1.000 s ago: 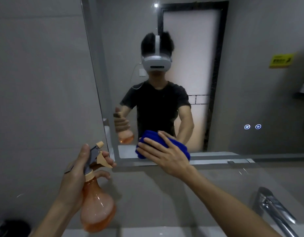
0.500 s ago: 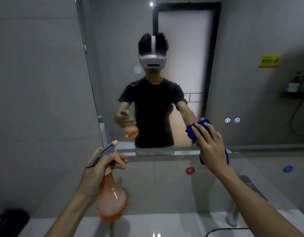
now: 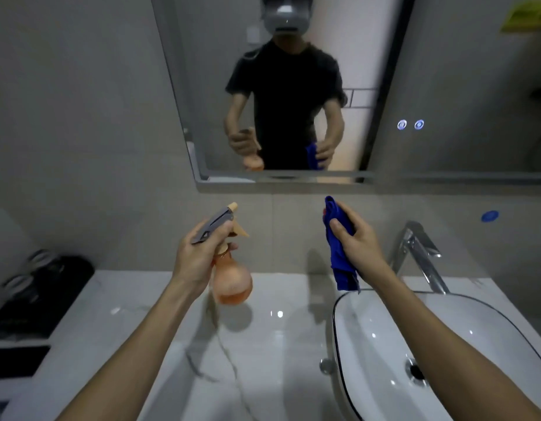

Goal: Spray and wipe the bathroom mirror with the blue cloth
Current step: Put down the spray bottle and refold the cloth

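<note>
The bathroom mirror (image 3: 445,86) hangs on the grey wall above the counter, showing a person's reflection. My left hand (image 3: 199,256) grips the orange spray bottle (image 3: 232,284) by its grey trigger head, above the white counter and below the mirror. My right hand (image 3: 360,241) holds the blue cloth (image 3: 339,259), which hangs bunched from my fingers over the basin's rim. Neither the cloth nor the bottle touches the mirror.
A white basin (image 3: 384,344) with a dark rim sits at the lower right, a chrome tap (image 3: 421,253) behind it. The marble counter (image 3: 141,299) spreads to the left, with a black holder (image 3: 41,293) at the far left. A blue sticker (image 3: 489,216) marks the wall.
My right hand has pulled the blue cloth off the mirror and lowered it over the basin. My left hand has moved the bottle toward the middle. The view has tilted down.
</note>
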